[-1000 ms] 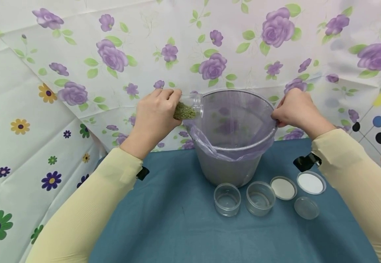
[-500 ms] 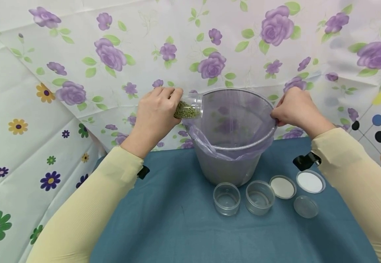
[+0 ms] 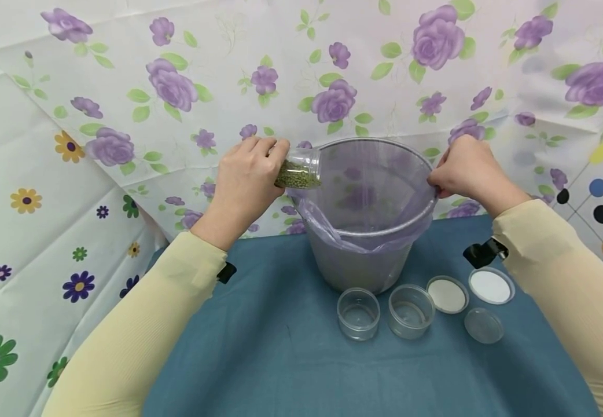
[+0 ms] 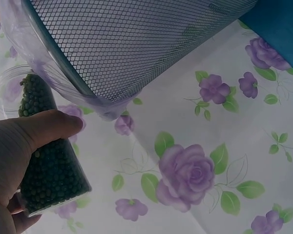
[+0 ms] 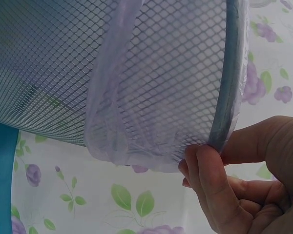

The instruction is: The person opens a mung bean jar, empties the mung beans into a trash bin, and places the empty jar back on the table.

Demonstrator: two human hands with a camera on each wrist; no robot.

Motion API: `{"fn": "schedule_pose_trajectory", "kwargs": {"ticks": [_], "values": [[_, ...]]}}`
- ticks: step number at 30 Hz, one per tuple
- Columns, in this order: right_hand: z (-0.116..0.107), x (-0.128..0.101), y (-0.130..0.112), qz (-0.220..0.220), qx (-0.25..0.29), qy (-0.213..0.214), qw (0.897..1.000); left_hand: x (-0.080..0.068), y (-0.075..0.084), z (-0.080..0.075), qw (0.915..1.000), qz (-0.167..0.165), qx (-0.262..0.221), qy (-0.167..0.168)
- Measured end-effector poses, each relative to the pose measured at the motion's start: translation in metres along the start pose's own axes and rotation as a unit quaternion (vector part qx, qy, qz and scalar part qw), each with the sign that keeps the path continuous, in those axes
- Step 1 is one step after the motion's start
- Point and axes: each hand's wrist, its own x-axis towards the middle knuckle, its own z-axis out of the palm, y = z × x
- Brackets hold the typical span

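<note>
With left hand (image 3: 246,179) fingers curled around the bean jar (image 3: 297,171) at the bin (image 3: 369,231) rim, right hand (image 3: 463,171) pinching the rim opposite: pour underway; next, tilt further.

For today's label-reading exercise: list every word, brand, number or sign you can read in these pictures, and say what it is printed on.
None: no view shows any readable text.
The clear jar of green beans in the left hand shows no label.
The mesh bin, held at its rim by the right hand, is unmarked.
The lids and wall cloths show only plain surfaces and patterns.
</note>
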Motion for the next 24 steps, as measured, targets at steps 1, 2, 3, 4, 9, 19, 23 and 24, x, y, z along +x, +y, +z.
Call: {"fn": "schedule_pose_trajectory", "kwargs": {"ticks": [1,2,3,4,9,19,23,24], "values": [[-0.0001,0.0,-0.0001,0.001,0.0,0.0,1.0,-0.0001,-0.0003,0.0001,1.0,0.0,0.0,-0.001],[-0.0003,0.0,-0.0004,0.001,0.0,-0.001,1.0,-0.0001,-0.0005,0.0001,1.0,0.0,0.001,-0.002],[-0.0003,0.0,-0.0006,0.002,-0.001,0.0,1.0,-0.0002,-0.0008,0.0002,1.0,0.0,0.001,-0.004],[-0.0004,0.0,-0.0007,0.002,-0.001,-0.001,1.0,-0.0003,-0.001,0.0003,1.0,0.0,0.001,-0.005],[-0.0001,-0.0003,-0.0015,0.002,-0.003,-0.003,1.0,-0.0014,-0.0019,0.0008,1.0,-0.001,0.004,-0.008],[0.0003,-0.0002,-0.0011,-0.001,-0.004,0.0,1.0,-0.0019,-0.0025,-0.001,0.9999,0.001,0.009,-0.012],[0.0002,-0.0003,-0.0016,0.001,-0.007,0.0,1.0,-0.0019,-0.0027,-0.0016,0.9998,0.002,0.011,-0.014],[0.0004,-0.0003,-0.0015,0.002,-0.008,0.0,1.0,-0.0019,-0.0027,-0.0017,0.9998,0.002,0.011,-0.013]]}}
